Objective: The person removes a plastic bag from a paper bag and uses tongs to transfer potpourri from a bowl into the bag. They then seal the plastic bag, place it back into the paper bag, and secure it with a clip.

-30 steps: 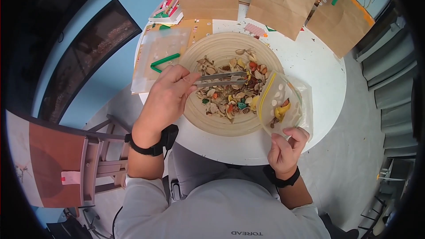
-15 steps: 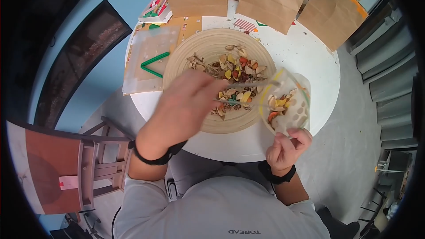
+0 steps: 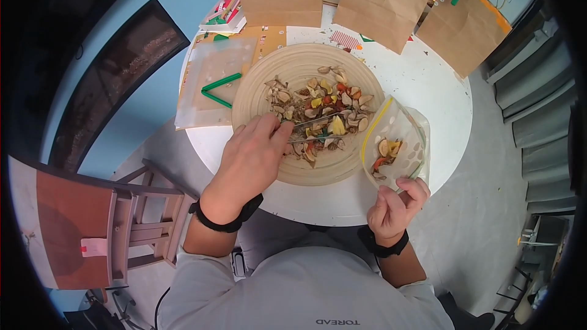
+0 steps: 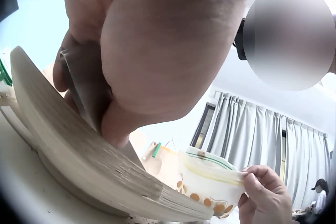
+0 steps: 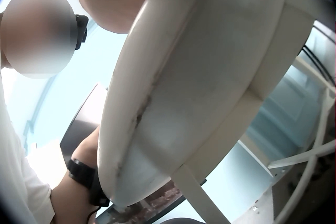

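Observation:
My left hand (image 3: 254,153) grips flat metal tongs (image 3: 313,120), their tips over the dried petals and pods (image 3: 351,110) heaped in a wide round wooden bowl (image 3: 257,76). Among the pale pieces lie yellow, orange and green ones. At the bowl's right side, my right hand (image 3: 397,208) pinches the near edge of a clear zip bag (image 3: 413,140) with thumb and fingers. The bag's yellow-lined mouth gapes toward the bowl, and a small clump of dried pieces (image 3: 386,154) lies inside. In the left wrist view the tongs (image 4: 89,85) are largely covered by the palm.
Brown paper bags (image 3: 382,6) with green clips stand along the table's far side. Left of the bowl, a green bag clip (image 3: 220,79) lies on a frosted plastic sheet (image 3: 202,104). A white box of clips (image 3: 226,12) sits behind. Crumbs dot the white table (image 3: 449,104).
From the bowl, the tongs swung right to the bag's mouth, then came back left over the bowl. More dried pieces lie in the bag than a second ago. My right hand kept its pinch.

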The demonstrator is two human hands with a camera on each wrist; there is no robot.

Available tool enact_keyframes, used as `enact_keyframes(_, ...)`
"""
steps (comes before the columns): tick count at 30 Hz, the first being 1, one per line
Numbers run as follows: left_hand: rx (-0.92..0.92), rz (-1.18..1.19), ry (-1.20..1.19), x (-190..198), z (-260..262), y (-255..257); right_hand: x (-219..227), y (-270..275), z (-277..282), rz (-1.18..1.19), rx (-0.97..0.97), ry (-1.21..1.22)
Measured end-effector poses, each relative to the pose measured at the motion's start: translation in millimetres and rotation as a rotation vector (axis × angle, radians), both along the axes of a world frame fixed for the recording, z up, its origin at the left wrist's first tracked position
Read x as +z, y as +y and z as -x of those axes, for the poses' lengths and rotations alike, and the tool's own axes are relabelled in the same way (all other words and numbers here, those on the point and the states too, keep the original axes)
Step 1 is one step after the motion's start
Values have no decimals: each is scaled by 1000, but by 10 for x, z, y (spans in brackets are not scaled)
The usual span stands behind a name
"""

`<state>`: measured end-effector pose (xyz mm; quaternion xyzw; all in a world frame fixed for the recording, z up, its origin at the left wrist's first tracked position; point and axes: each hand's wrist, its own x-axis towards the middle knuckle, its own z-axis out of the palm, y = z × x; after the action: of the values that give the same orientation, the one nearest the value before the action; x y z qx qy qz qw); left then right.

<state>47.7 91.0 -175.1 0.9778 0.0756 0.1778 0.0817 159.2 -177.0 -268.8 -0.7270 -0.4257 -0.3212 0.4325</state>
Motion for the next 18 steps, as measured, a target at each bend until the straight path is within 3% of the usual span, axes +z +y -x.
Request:
enact_keyframes(11, -41, 97, -106, -136, -58, 135, 59, 55, -25, 58, 68, 65)
enact_keyframes(18, -31, 120, -173, 56, -24, 186, 71, 79, -24, 85, 51, 82)
